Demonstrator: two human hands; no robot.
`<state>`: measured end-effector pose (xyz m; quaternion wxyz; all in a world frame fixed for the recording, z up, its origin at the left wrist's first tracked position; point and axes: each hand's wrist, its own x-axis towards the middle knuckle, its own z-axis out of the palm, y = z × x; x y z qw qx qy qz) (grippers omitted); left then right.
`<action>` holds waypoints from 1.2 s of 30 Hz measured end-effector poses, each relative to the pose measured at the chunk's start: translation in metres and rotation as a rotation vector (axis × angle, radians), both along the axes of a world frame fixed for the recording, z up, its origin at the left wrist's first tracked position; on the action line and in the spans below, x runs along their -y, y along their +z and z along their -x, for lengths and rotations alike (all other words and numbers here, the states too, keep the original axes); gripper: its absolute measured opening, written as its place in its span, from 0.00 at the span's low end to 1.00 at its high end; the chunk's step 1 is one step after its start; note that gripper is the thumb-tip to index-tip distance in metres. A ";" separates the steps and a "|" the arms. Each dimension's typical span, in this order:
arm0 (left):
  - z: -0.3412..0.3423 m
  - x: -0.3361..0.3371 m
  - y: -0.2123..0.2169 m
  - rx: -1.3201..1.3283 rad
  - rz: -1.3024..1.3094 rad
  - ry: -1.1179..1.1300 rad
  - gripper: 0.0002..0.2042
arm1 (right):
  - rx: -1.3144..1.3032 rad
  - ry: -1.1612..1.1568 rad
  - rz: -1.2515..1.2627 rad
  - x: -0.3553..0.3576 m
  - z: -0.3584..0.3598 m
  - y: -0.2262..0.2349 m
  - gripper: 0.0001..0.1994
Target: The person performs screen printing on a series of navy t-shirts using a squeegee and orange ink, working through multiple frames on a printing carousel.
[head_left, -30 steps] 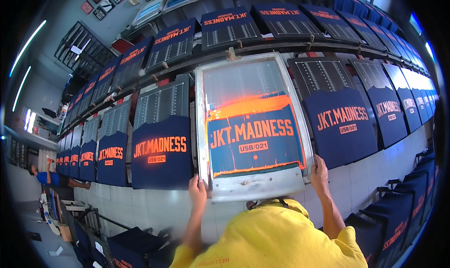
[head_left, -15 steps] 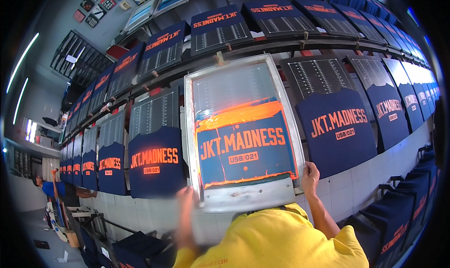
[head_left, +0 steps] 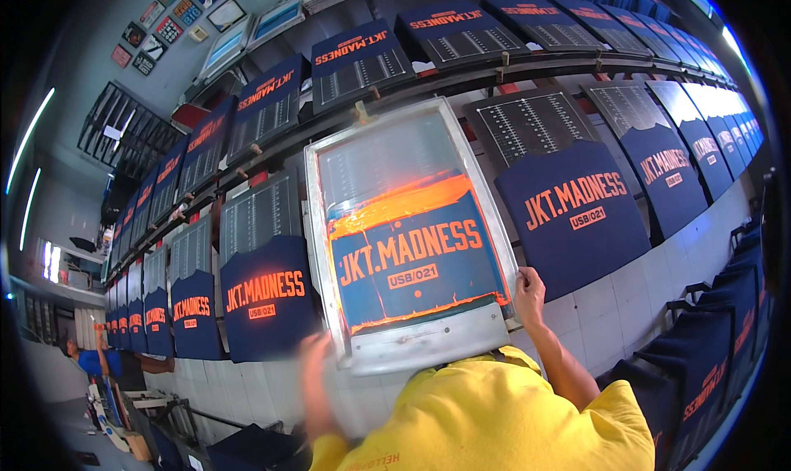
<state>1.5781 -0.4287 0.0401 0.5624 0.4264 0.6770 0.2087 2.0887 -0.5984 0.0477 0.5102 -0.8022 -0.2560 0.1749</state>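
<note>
A screen printing frame with a pale metal border lies before me over a printing board. Thick orange ink forms a band across its mesh, above stencil lettering. More orange ink streaks the stencil's lower and side edges. My right hand grips the frame's lower right edge, fingers closed around it. Beside the lower left corner is my left hand, smeared by motion. Its fingers do not show clearly, and whether it touches the frame cannot be made out.
Navy shirt panels with orange lettering lie on boards to the left and right. A second row runs behind a rail. Dark printed fabric hangs at lower right. A person in blue is at far left.
The whole view has shifted, so the frame and boards appear farther left. My right hand stays on the frame's edge. The left hand remains blurred near the lower left corner.
</note>
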 end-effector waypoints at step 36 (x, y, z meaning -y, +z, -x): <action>-0.427 0.197 0.009 0.017 -0.496 0.300 0.15 | -0.015 0.005 -0.142 0.158 -0.401 -0.002 0.11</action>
